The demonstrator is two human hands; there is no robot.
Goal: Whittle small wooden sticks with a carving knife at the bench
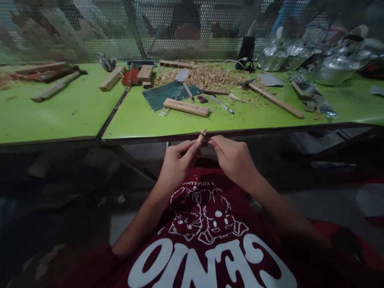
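My left hand (181, 160) is closed around a small pale piece of wood (201, 137), its thumb pressed along the side. A thin dark blade, which looks like a carving knife (204, 136), lies across the wood's upper end. My right hand (232, 157) grips that knife, and its handle is hidden inside the fingers. Both hands are close together in front of the table's front edge, above my lap. On the table just beyond them rests a rectangular wooden block (186, 107).
On the green table (60, 120) lie wood shavings (210, 77), a dark green mat (162, 96), a pen (222, 104) and a hammer (274, 99). Wood blocks (112, 79) are at the left, foil-wrapped shapes (336, 68) at the right. A perforated screen (168, 32) stands behind.
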